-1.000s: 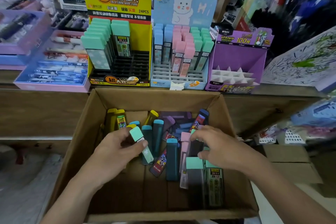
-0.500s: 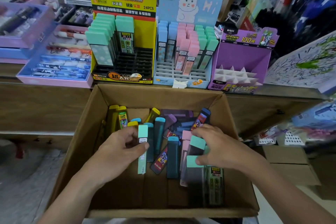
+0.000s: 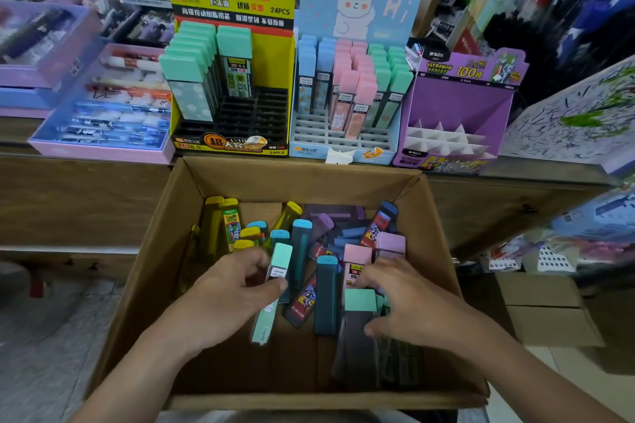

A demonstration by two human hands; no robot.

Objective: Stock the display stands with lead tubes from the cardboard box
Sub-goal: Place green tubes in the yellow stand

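Note:
The open cardboard box (image 3: 302, 170) sits below the shelf and holds several loose lead tubes in mint, teal, yellow, pink and purple. My left hand (image 3: 230, 299) grips a slim mint tube (image 3: 276, 271) just above the pile. My right hand (image 3: 415, 306) reaches into the right side, fingers and thumb closed around a wide mint-capped dark tube (image 3: 359, 302) that lies in the box. On the shelf stand a yellow display stand (image 3: 233, 144) with wide mint-capped tubes, a blue bunny stand (image 3: 343, 144) with slim blue, pink and mint tubes, and a purple stand (image 3: 457, 103) with bare slots.
Pink and lilac trays of pens (image 3: 103, 120) fill the shelf to the left. A scribbled paper pad (image 3: 577, 120) lies at the right. Packaged stationery hangs behind the stands. A second cardboard box (image 3: 549, 306) sits on the floor to the right.
My left hand has turned the slim mint tube from tilted to nearly upright. My right hand has slid down from the pile's middle onto the wide mint-capped tube.

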